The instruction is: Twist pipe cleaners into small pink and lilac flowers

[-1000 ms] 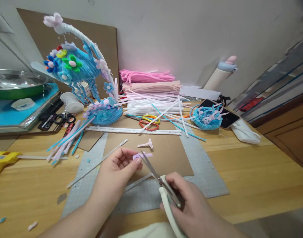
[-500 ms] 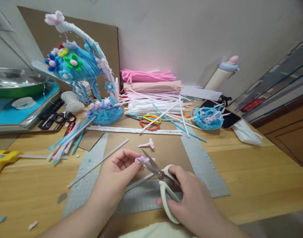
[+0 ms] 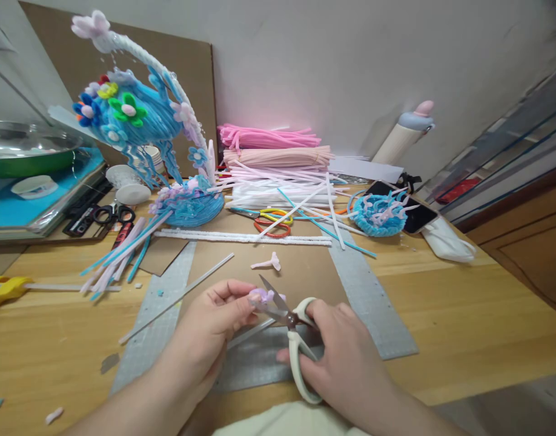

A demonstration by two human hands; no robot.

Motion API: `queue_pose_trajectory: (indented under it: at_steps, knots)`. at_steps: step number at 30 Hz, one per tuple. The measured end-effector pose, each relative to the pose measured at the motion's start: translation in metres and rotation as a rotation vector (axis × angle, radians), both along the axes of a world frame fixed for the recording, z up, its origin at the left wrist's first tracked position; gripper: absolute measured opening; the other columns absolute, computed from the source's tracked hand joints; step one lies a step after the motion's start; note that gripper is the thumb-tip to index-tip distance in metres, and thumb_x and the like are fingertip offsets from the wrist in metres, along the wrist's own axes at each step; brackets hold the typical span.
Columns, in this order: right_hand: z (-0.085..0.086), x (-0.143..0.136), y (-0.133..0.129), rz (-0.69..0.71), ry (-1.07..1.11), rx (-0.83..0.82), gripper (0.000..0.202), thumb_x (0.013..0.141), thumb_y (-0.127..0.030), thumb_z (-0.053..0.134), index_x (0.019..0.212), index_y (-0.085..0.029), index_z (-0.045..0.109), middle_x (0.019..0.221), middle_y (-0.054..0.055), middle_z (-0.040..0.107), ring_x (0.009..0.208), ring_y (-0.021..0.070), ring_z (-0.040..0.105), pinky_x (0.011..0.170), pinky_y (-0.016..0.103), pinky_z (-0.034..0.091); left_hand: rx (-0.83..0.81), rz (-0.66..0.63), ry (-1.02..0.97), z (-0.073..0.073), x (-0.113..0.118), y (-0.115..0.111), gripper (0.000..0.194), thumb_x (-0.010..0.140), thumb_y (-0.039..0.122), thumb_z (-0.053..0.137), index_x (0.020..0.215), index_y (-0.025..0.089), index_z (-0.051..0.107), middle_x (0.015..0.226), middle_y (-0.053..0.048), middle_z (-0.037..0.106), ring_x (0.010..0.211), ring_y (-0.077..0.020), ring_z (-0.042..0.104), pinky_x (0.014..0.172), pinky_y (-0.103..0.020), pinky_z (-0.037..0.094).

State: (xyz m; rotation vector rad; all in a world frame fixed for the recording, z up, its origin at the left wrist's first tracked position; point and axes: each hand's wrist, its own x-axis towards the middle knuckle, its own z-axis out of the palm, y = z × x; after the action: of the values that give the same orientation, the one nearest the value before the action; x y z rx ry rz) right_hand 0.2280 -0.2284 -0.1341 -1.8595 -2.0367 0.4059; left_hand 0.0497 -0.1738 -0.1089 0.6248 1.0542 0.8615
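Note:
Between thumb and fingers, my left hand (image 3: 221, 312) pinches a small lilac fuzzy piece (image 3: 268, 295), like bent pipe cleaner. My right hand (image 3: 339, 345) has its fingers through the pale green handles of a pair of scissors (image 3: 292, 324). The scissor blades are spread, with the lilac piece at or between them; whether they touch it I cannot tell. Just beyond lies a pale pink pipe-cleaner flower (image 3: 269, 262) on brown cardboard (image 3: 312, 272). A clear glue stick (image 3: 182, 297) rests left of my left hand, and another clear stick (image 3: 251, 333) is partly hidden below the hands.
A blue flowered pipe-cleaner sculpture (image 3: 146, 112) stands at the back left. Bundles of pipe cleaners (image 3: 278, 158) lie by the wall, with orange-handled pliers (image 3: 273, 224) in front. A blue fuzzy basket (image 3: 380, 215) sits right, a yellow glue gun (image 3: 5, 290) left. A grey cutting mat (image 3: 378, 309) underlies the cardboard.
The scissors and my right hand have moved slightly left, toward the lilac piece. That piece appears turned a little in my left fingers. The whole view has shifted slightly.

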Motion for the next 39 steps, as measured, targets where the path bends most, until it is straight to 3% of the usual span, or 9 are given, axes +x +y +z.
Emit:
queue_pose_trajectory:
  at_steps: [7,13,19,34,39]
  knots:
    - [0.001,-0.006,0.005,0.024,-0.055,0.066,0.023,0.077,-0.039,0.062,0.074,-0.021,0.048,0.067,0.000,0.058,0.064,0.0203,0.050,0.061,0.029,0.023,-0.037,0.033,-0.071,-0.007,0.004,-0.001,0.016,0.065,0.016,0.075,0.070,0.014,0.061,0.075,-0.004,0.073,0.078,-0.0161,0.068,0.072,-0.023,0.050]
    - [0.002,-0.010,0.012,0.035,-0.079,0.064,0.023,0.079,-0.040,0.058,0.078,-0.020,0.047,0.076,0.003,0.060,0.068,0.0214,0.051,0.065,0.031,0.024,-0.060,0.069,-0.114,-0.006,0.003,0.000,0.013,0.063,0.011,0.075,0.071,0.013,0.064,0.076,-0.005,0.074,0.074,-0.0128,0.067,0.071,-0.020,0.052]
    - [0.005,-0.016,0.014,0.052,-0.090,0.046,0.025,0.083,-0.043,0.054,0.075,-0.020,0.045,0.073,0.003,0.059,0.067,0.0213,0.050,0.064,0.030,0.024,-0.049,0.138,-0.121,-0.005,0.004,0.001,0.017,0.060,0.009,0.078,0.066,0.014,0.062,0.064,0.000,0.071,0.063,-0.0093,0.066,0.066,-0.018,0.052]
    - [0.012,-0.026,0.021,0.055,0.009,-0.099,0.029,0.083,-0.045,0.053,0.073,-0.022,0.039,0.066,-0.002,0.056,0.062,0.0199,0.047,0.056,0.026,0.020,0.070,0.210,-0.001,-0.004,0.002,-0.001,0.023,0.054,0.020,0.083,0.064,0.015,0.062,0.060,0.002,0.069,0.062,-0.0092,0.062,0.062,-0.018,0.045]
    - [0.007,-0.027,0.022,0.048,-0.069,0.017,0.028,0.082,-0.044,0.053,0.074,-0.021,0.040,0.069,0.000,0.056,0.063,0.0200,0.047,0.061,0.029,0.022,0.066,0.212,-0.006,-0.003,0.002,-0.001,0.026,0.053,0.022,0.083,0.064,0.015,0.061,0.063,0.001,0.069,0.063,-0.0104,0.062,0.063,-0.020,0.045]
